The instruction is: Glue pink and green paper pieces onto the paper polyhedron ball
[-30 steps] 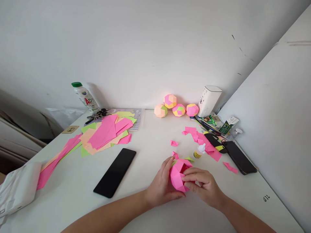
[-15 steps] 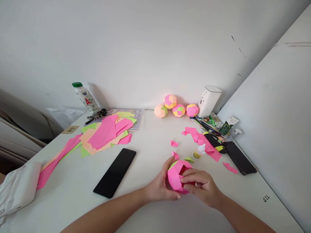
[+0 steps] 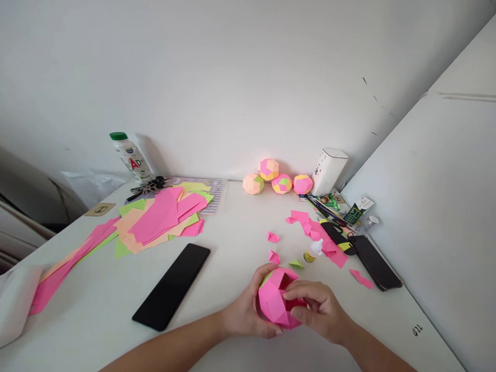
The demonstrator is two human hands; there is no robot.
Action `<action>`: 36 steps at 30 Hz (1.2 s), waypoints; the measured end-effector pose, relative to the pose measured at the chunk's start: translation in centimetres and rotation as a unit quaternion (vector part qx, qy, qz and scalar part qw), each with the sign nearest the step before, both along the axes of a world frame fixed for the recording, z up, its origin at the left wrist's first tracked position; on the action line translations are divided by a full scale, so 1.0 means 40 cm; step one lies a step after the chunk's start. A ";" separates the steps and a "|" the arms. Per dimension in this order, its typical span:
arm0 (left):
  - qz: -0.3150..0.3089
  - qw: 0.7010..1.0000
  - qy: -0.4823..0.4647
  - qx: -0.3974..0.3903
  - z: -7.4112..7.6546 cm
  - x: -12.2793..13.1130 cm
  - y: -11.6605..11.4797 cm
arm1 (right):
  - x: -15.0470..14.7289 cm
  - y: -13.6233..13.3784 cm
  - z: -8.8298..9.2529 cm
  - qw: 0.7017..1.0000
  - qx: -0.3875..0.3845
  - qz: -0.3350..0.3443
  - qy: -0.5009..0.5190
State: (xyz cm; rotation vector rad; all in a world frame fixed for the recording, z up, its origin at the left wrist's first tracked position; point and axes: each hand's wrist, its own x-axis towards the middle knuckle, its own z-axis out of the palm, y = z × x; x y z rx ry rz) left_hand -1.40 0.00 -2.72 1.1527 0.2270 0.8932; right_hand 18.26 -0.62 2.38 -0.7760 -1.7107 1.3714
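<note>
A pink folded-paper ball (image 3: 272,298) with a green patch at its upper left and an opening on its right side sits in my left hand (image 3: 245,309), whose fingers and thumb wrap round it. At the opening, my right hand (image 3: 323,310) has its fingers bent against the paper edge, closed; whether they pinch a flap is too small to tell. Just beyond the ball lie small pink folded pieces (image 3: 273,237), a green folded piece (image 3: 296,264) and a small glue bottle (image 3: 313,251) with a white cap.
Four finished-looking paper balls (image 3: 282,184) stand by the wall near a white container (image 3: 329,171). Paper sheets (image 3: 155,217) and a black phone (image 3: 171,287) lie left. Pink strips (image 3: 329,243), scissors (image 3: 338,236) and a dark phone (image 3: 375,262) lie right. A bottle (image 3: 132,159) stands back left.
The view has shifted slightly, so objects on the table sit lower and further left. The right fingers have drawn back a little from the opening, which shows more of its inside.
</note>
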 end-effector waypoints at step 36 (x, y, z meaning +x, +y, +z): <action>0.048 0.998 0.026 -0.040 0.004 -0.025 0.051 | 0.105 0.183 0.115 0.937 0.204 -0.215 -0.186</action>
